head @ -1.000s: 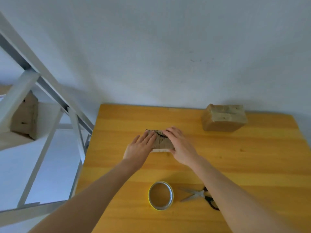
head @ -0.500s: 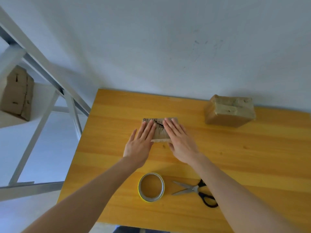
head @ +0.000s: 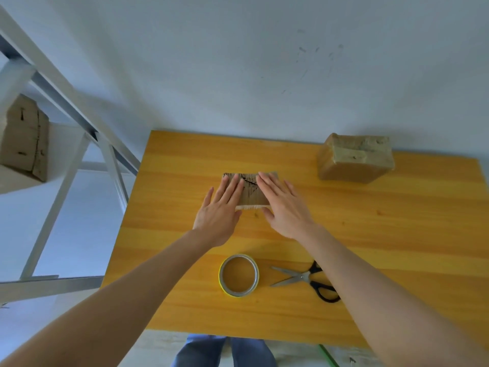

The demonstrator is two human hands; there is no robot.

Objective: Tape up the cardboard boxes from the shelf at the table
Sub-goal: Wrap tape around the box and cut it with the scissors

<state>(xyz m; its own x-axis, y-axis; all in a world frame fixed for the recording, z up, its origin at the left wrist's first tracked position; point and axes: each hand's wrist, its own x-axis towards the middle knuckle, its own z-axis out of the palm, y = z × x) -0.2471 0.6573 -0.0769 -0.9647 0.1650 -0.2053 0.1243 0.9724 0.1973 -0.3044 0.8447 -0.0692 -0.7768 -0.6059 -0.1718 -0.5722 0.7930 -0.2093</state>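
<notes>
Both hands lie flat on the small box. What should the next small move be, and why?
Probably lift the right hand and reach for the tape roll, leaving the left hand pressing the small box. Both hands lie open on its top, a dark seam shows between them, and the roll lies near the front edge, beside the scissors.

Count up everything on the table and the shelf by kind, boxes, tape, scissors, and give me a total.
Cardboard boxes: 3 (centre box, far-right box, shelf box)
Tape roll: 1
Scissors: 1
Total: 5
</notes>
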